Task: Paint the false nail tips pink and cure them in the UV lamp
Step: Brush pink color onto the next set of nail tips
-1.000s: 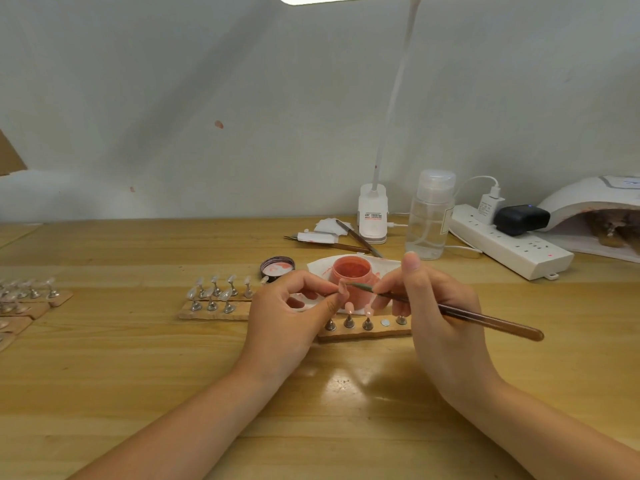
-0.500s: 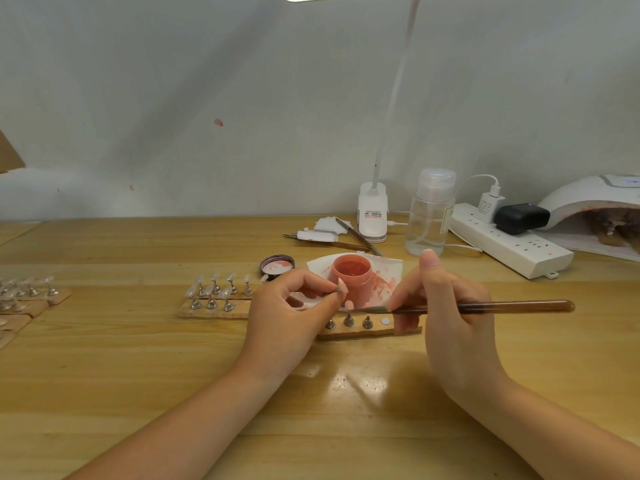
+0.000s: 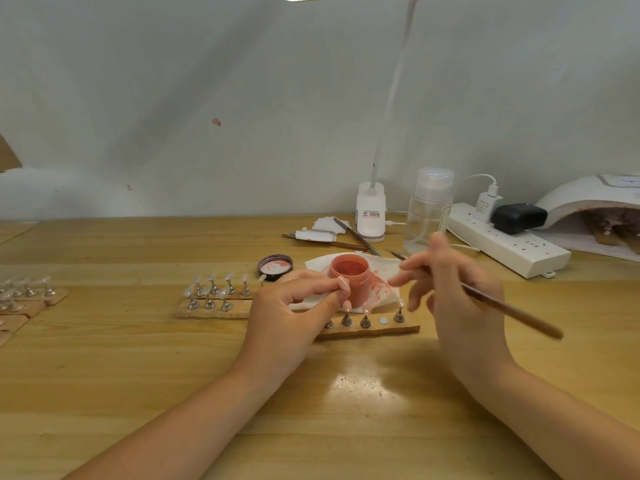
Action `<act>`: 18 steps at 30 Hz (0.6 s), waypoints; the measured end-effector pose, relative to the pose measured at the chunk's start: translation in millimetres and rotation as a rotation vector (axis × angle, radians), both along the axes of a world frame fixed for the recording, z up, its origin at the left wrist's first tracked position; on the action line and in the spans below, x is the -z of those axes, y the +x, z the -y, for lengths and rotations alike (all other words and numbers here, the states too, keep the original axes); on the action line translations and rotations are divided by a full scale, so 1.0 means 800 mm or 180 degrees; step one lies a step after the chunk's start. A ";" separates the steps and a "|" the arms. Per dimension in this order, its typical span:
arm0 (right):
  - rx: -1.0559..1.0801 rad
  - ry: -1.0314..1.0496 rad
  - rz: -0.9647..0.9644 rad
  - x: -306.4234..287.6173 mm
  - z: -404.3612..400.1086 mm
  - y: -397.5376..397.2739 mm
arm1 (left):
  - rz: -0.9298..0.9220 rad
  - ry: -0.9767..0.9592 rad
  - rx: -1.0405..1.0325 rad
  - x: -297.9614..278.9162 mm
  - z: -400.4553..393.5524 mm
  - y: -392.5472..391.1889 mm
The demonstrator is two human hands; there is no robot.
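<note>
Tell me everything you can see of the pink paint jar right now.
The jar is small, round and pink-orange, apparently plastic. It stands upright and open, with pink paint inside. Its dark lid lies inside-up on the table just left of it. The jar sits on a white wipe smeared with pink, behind the wooden nail stand. The left hand, pinching a nail tip, overlaps the jar's lower left side; whether they touch I cannot tell.

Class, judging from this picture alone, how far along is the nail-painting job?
Done: some tips on the near wooden holder already look pink. In hand: the left hand pinches one nail tip while the right hand holds the brush beside the open pink pot. Left: clear tips unpainted; curing in the UV lamp.
</note>
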State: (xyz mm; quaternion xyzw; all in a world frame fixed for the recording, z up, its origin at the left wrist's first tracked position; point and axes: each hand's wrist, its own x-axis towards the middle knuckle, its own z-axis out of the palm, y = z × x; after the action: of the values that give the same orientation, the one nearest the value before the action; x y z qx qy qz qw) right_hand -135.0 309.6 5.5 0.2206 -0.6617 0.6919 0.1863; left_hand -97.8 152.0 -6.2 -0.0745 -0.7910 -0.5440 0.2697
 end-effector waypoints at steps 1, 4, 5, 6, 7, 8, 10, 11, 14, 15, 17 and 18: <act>0.0001 0.0268 -0.0225 0.001 0.001 -0.001 | -0.0025 -0.0030 0.0018 0.001 0.000 0.000; 0.0021 0.1042 -0.0704 0.005 0.004 -0.001 | -0.0083 -0.0086 0.0081 0.003 0.000 -0.002; 0.0004 0.1188 -0.0809 0.007 0.006 -0.001 | -0.0101 -0.0082 0.0111 0.004 0.000 -0.003; -0.0041 0.1287 -0.0864 0.008 0.007 -0.001 | -0.0124 -0.0077 0.0144 0.005 0.000 -0.003; -0.0100 0.1352 -0.0879 0.010 0.008 -0.001 | -0.0152 -0.0089 0.0176 0.005 -0.001 -0.003; -0.0150 0.1405 -0.0874 0.011 0.008 -0.002 | -0.0176 -0.0118 0.0206 0.006 -0.001 -0.002; -0.0184 0.1488 -0.0860 0.012 0.008 -0.005 | -0.0192 -0.0186 0.0247 0.007 -0.001 -0.002; -0.0170 0.1511 -0.0880 0.012 0.008 -0.006 | -0.0192 -0.0212 0.0255 0.007 -0.001 -0.002; -0.0146 0.1471 -0.1002 0.012 0.009 -0.006 | -0.0222 -0.0302 0.0265 0.006 0.000 -0.002; -0.0152 0.1450 -0.1032 0.012 0.009 -0.006 | -0.0228 -0.0336 0.0265 0.005 -0.001 -0.001; -0.0155 0.1442 -0.1071 0.013 0.009 -0.006 | -0.0227 -0.0384 0.0264 0.005 -0.001 -0.001; -0.0142 0.1449 -0.1085 0.014 0.009 -0.007 | -0.0220 -0.0396 0.0266 0.004 -0.001 -0.001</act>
State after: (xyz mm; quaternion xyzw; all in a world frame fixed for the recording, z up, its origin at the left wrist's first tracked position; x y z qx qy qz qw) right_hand -140.5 302.5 -5.7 0.3843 -0.7542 0.4823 0.2253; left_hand -98.6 152.9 -9.8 -0.1428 -0.8097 -0.5017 0.2688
